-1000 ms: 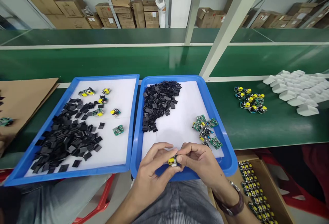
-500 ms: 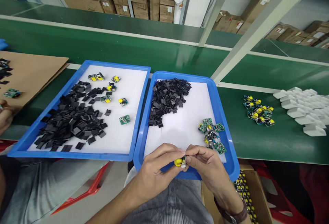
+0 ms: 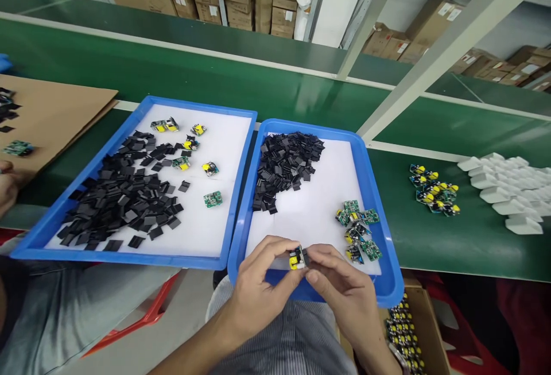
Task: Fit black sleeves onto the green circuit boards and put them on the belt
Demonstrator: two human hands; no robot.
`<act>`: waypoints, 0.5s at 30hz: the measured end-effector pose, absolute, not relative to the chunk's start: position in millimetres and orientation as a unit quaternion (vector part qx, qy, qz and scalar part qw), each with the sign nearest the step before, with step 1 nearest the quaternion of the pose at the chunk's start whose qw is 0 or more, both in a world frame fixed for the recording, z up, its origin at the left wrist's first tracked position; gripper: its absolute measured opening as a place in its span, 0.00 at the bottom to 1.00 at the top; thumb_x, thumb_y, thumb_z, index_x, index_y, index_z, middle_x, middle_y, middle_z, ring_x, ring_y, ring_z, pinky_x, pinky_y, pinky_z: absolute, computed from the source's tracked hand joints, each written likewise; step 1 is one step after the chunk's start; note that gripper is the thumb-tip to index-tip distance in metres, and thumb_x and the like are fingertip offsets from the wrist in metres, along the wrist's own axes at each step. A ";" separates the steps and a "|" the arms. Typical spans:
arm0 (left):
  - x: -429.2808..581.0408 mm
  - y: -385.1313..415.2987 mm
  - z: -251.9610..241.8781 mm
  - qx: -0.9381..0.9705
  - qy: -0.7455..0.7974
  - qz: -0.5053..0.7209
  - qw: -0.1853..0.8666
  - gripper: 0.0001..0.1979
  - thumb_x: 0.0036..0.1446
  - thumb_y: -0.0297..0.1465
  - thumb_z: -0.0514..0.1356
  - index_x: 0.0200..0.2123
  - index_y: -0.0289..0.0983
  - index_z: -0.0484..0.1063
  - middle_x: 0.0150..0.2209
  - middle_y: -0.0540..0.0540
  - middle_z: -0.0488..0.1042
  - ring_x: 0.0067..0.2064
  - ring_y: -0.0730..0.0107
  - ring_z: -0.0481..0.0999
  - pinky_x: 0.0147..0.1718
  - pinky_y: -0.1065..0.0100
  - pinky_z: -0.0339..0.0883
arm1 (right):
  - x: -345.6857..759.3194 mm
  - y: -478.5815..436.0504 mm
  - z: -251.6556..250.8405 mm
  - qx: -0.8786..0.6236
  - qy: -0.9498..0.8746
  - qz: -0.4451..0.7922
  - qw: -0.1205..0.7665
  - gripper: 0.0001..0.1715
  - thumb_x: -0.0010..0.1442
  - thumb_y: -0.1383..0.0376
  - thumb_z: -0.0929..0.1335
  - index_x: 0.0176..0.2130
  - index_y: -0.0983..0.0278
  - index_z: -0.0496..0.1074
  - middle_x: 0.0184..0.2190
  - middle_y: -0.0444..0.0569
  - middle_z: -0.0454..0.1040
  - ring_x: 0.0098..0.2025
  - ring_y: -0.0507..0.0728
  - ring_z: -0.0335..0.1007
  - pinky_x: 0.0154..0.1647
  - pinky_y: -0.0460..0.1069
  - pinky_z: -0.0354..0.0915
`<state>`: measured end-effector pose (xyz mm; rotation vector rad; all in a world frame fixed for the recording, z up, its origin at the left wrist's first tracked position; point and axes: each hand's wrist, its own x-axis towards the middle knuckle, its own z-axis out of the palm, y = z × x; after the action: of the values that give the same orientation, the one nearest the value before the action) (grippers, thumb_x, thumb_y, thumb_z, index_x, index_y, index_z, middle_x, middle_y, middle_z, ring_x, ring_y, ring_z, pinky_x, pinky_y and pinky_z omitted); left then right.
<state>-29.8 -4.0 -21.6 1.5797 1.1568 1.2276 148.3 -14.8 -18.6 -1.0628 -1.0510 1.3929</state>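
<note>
My left hand pinches a small circuit board with a yellow component, above the near edge of the right-hand blue tray. A dark flat piece stands against the board's right side. The thumb and fingers of my right hand are closed at that piece; their tips partly cover it. In the same tray, a heap of black square pieces lies at the back left. Several green circuit boards are piled at its right side.
A second blue tray at left holds black pieces and several boards. More boards and white plastic housings sit on the green bench. A carton of boards stands below right. Another person's hand is far left.
Both hands have shifted slightly, and the held board has turned so its component side shows more. The dark piece at its right side is now visible. The camera view has moved a little.
</note>
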 end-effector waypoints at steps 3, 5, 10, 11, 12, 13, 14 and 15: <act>-30.9 -4.9 -24.5 0.637 0.451 0.492 0.385 0.20 0.63 0.19 0.65 0.55 0.42 0.74 0.48 0.45 0.78 0.50 0.64 0.79 0.50 0.63 0.76 | 145.2 -16.8 -16.4 -0.444 -0.491 0.551 0.509 0.16 0.65 0.68 0.75 0.50 0.49 0.83 0.47 0.50 0.77 0.50 0.58 0.76 0.51 0.52 0.76; -30.5 -4.5 -26.4 0.651 0.435 0.508 0.358 0.21 0.62 0.18 0.65 0.56 0.42 0.74 0.48 0.44 0.78 0.51 0.63 0.79 0.51 0.62 0.76 | 142.2 -16.6 -15.3 -0.449 -0.513 0.535 0.498 0.14 0.65 0.68 0.75 0.48 0.52 0.84 0.46 0.51 0.76 0.48 0.58 0.75 0.49 0.53 0.75; -24.0 0.4 -24.1 0.702 0.402 0.506 0.297 0.18 0.65 0.21 0.64 0.55 0.42 0.73 0.47 0.43 0.80 0.51 0.61 0.81 0.52 0.62 0.78 | 136.3 -13.7 -17.6 -0.467 -0.523 0.480 0.527 0.10 0.58 0.68 0.78 0.41 0.56 0.81 0.40 0.50 0.76 0.43 0.59 0.75 0.44 0.52 0.74; -22.8 1.8 -22.5 0.716 0.405 0.490 0.289 0.19 0.66 0.22 0.64 0.57 0.42 0.73 0.49 0.43 0.80 0.52 0.61 0.81 0.53 0.62 0.78 | 140.0 -11.5 -18.8 -0.474 -0.523 0.460 0.539 0.11 0.58 0.68 0.78 0.41 0.56 0.80 0.40 0.50 0.77 0.44 0.59 0.76 0.44 0.53 0.74; -22.2 3.4 -21.1 0.728 0.413 0.469 0.281 0.20 0.66 0.24 0.64 0.60 0.43 0.71 0.51 0.43 0.80 0.54 0.60 0.81 0.55 0.61 0.77 | 147.4 -8.1 -20.3 -0.486 -0.522 0.436 0.549 0.10 0.59 0.67 0.78 0.42 0.57 0.80 0.41 0.51 0.78 0.46 0.60 0.76 0.46 0.54 0.74; -22.6 5.2 -20.2 0.740 0.423 0.447 0.272 0.23 0.67 0.27 0.64 0.63 0.43 0.69 0.55 0.42 0.78 0.57 0.59 0.80 0.57 0.59 0.77 | 159.1 -3.5 -22.1 -0.506 -0.521 0.407 0.554 0.09 0.60 0.65 0.77 0.42 0.58 0.81 0.42 0.52 0.79 0.47 0.61 0.76 0.48 0.55 0.74; -23.7 7.3 -20.1 0.749 0.440 0.422 0.260 0.27 0.67 0.31 0.65 0.66 0.44 0.66 0.59 0.41 0.76 0.60 0.55 0.78 0.60 0.56 0.75 | 175.6 2.3 -24.2 -0.540 -0.516 0.369 0.552 0.09 0.61 0.62 0.77 0.43 0.59 0.81 0.43 0.53 0.80 0.48 0.61 0.76 0.49 0.56 0.74; -25.6 9.7 -20.9 0.759 0.447 0.404 0.247 0.30 0.67 0.34 0.66 0.68 0.44 0.63 0.62 0.40 0.73 0.61 0.53 0.77 0.61 0.55 0.74 | 196.6 8.9 -26.6 -0.582 -0.505 0.324 0.549 0.10 0.62 0.59 0.75 0.42 0.60 0.81 0.44 0.54 0.80 0.48 0.62 0.77 0.51 0.57 0.73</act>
<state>-25.6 9.7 -20.9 2.0696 1.2200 1.1023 196.6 8.9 -26.6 -1.3780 -1.1954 0.7675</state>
